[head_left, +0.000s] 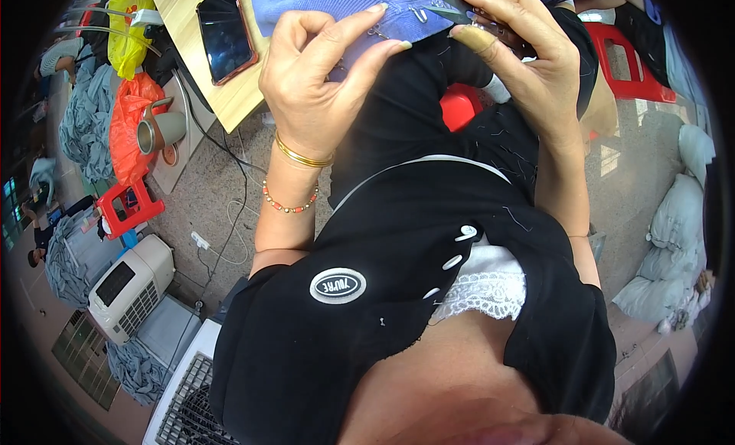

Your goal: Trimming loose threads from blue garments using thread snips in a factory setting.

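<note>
A blue knit garment (306,3) lies at the top, across the table edge and my lap. My left hand (314,78) is at its near edge, thumb and forefinger apart over the knit, the other fingers curled and partly hidden against it. Small metal pieces (417,15), perhaps pins or hooks, show on the knit near the forefinger. My right hand (532,58) grips dark thread snips (450,9), whose blades point left over the knit. Its thumb has a tan covering on the tip. Loose threads lie on my black trousers.
A dark phone (226,35) lies on the wooden table (241,101) at upper left. Beyond stand a grey-green mug (162,131), an orange bag (138,108) and a red stool (130,208). Cables (241,185) cross the floor. White sacks (670,250) are piled at right.
</note>
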### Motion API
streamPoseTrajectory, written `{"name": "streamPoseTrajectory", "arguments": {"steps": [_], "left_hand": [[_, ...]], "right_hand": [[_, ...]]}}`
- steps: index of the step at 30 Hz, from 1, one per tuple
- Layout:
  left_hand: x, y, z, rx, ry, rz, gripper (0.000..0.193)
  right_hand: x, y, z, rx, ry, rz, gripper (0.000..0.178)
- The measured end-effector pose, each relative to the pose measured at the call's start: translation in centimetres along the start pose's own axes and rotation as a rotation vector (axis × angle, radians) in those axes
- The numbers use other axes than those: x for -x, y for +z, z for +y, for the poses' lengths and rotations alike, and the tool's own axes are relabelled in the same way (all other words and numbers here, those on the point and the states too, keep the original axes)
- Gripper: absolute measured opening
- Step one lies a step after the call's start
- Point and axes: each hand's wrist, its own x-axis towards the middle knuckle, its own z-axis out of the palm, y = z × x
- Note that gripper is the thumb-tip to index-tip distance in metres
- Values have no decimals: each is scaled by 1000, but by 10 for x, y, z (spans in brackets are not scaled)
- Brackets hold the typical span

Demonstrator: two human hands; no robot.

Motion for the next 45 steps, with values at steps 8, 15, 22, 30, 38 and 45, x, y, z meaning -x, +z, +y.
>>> {"name": "streamPoseTrajectory", "arguments": {"steps": [8, 15, 22, 30, 38, 45], "left_hand": [[3, 7, 8, -5, -21, 111, 24], [9, 3, 3, 250, -225, 130, 10], [10, 6, -2, 335, -229, 179, 8], [9, 4, -4, 380, -244, 154, 8], [3, -1, 5, 164, -125, 160, 7], [-2, 4, 1, 163, -3, 151, 8]], "right_hand": [[-2, 1, -1, 29, -48, -18, 36], [-13, 0, -15, 43, -116, -122, 39], [-24, 1, -24, 205, -241, -202, 34], [-28, 5, -26, 231, -301, -207, 31], [-31, 0, -22, 212, -291, -226, 31], [-46, 32, 33, -407, -871, 113, 29]]}}
